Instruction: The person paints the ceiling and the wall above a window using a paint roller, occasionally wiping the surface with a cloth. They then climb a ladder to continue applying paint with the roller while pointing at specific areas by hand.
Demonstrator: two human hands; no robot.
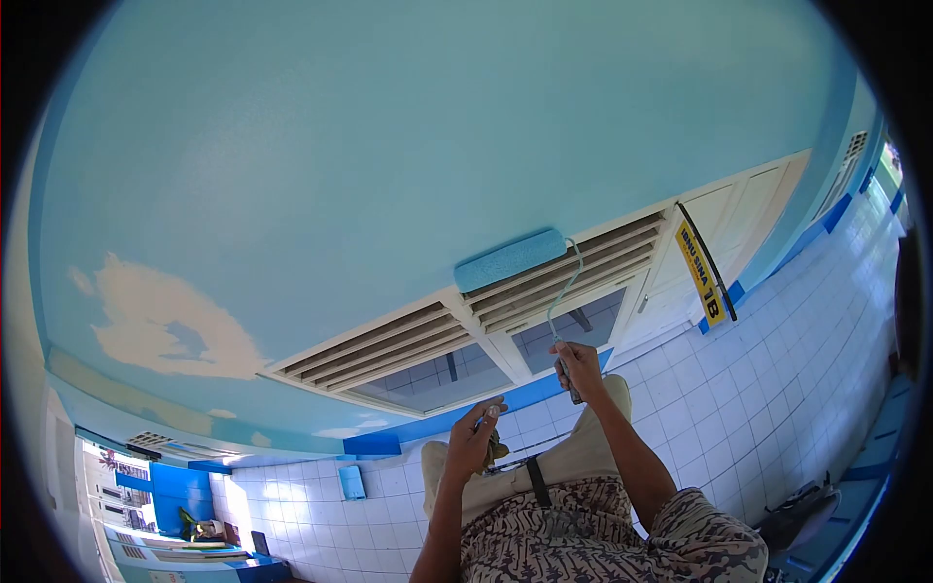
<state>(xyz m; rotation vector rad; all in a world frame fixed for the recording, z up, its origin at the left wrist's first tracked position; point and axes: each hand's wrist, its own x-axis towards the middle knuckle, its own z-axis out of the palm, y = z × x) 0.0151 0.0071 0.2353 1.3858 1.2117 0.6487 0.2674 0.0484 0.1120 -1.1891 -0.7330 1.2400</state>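
Note:
My right hand (pixel 581 369) is closed around the handle of a paint roller (pixel 507 262). The roller's light-blue fluffy sleeve lies up near the top edge of the louvred window frame, at the turquoise wall (pixel 389 175); whether it touches the wall is hard to tell. Its thin bent wire runs down to my grip. My left hand (pixel 472 437) is in front of my lap with curled fingers, closed on a crumpled yellowish-brown cloth (pixel 497 450) that hangs below the palm. Pale unpainted patches (pixel 165 321) show on the wall at left.
White-framed louvred vents (pixel 379 350) sit under the wall, beside a white door (pixel 724 214). A yellow sign (pixel 700 274) marked 1B juts out there. A light-blue tray (pixel 352 482) rests on the white tiled floor (pixel 311 505). A dark bag (pixel 802 515) lies at lower right.

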